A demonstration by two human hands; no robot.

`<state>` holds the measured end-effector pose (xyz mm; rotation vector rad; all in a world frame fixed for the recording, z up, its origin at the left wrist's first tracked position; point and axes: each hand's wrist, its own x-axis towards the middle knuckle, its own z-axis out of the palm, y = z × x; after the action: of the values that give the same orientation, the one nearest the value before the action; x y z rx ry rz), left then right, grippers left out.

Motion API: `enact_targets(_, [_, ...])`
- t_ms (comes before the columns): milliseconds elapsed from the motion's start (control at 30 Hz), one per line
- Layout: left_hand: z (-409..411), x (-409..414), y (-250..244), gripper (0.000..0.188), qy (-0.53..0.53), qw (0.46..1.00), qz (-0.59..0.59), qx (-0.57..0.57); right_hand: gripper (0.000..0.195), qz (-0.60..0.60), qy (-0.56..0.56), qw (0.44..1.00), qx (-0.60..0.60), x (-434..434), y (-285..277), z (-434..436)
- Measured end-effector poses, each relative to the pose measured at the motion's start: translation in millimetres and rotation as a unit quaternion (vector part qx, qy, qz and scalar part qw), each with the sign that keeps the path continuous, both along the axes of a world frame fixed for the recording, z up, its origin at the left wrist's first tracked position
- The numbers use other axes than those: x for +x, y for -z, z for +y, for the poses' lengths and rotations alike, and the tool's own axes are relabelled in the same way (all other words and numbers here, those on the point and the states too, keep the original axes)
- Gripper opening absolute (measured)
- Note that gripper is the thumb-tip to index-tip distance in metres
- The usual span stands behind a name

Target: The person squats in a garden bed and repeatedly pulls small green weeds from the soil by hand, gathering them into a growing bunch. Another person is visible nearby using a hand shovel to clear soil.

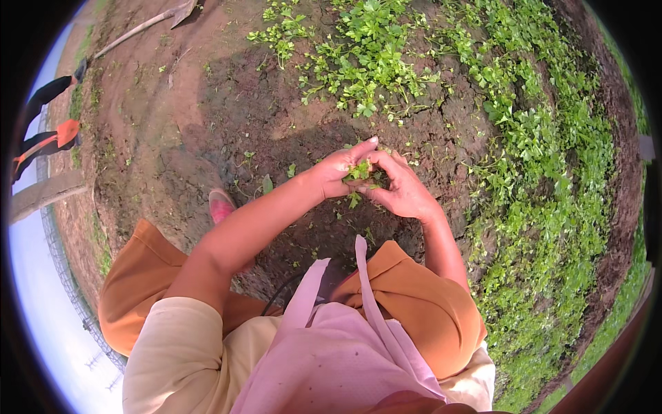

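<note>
A small sprig bunch of leafy greens (pixel 360 169), with lobed leaves like celery or parsley, is between my two hands above the soil. My left hand (pixel 339 168) curls around its stems, thumb pointing up and away. From the other side, my right hand (pixel 402 186) pinches at the same bunch with thumb and forefinger; its fingers partly hide the leaves. Below the hands is dark, cracked soil (pixel 331 222) with scattered bits of leaf. Ahead of them grows a thick clump of the same kind of plant (pixel 375 57).
A dense bed of green plants (pixel 538 207) runs down my right side. At the far left lies a long-handled shovel (pixel 139 33). Another person's dark-clothed legs (pixel 44 101) and a concrete post (pixel 49 195) stand at the left rim. My pink shoe (pixel 221 205) rests on the soil.
</note>
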<state>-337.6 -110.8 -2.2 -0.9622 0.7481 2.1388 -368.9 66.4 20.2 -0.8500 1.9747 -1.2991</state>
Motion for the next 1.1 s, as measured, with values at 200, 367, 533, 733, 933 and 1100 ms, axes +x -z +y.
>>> enact_targets(200, [-98.8,-6.0,-57.6,0.045,0.466,0.801,0.245,-0.284,0.059,0.13,0.247,0.952,0.126,-79.7,21.7,-3.0])
enact_targets(367, [-437.1,209.3,-193.7,0.061,0.92,0.145,-0.097,-0.352,0.046,0.3,0.129,0.922,0.208,-97.3,60.0,-12.2])
enact_targets(533, [-503.8,345.2,-288.8,0.055,0.891,0.225,-0.201,-0.339,0.019,0.316,0.122,0.917,0.211,-106.9,68.8,-23.8])
enact_targets(733, [-446.5,262.9,-185.2,0.049,0.798,0.358,0.015,-0.484,0.011,-0.099,0.147,0.982,0.06,-150.5,30.9,1.1])
enact_targets(933, [-336.5,109.8,-61.1,0.032,0.672,0.388,0.342,-0.53,0.029,0.127,-0.029,0.957,0.261,-156.3,9.4,-4.9])
enact_targets(1100, [-250.2,41.6,-31.7,0.031,0.551,0.461,0.534,-0.446,0.03,0.309,0.035,0.908,0.282,-117.6,53.0,-15.3])
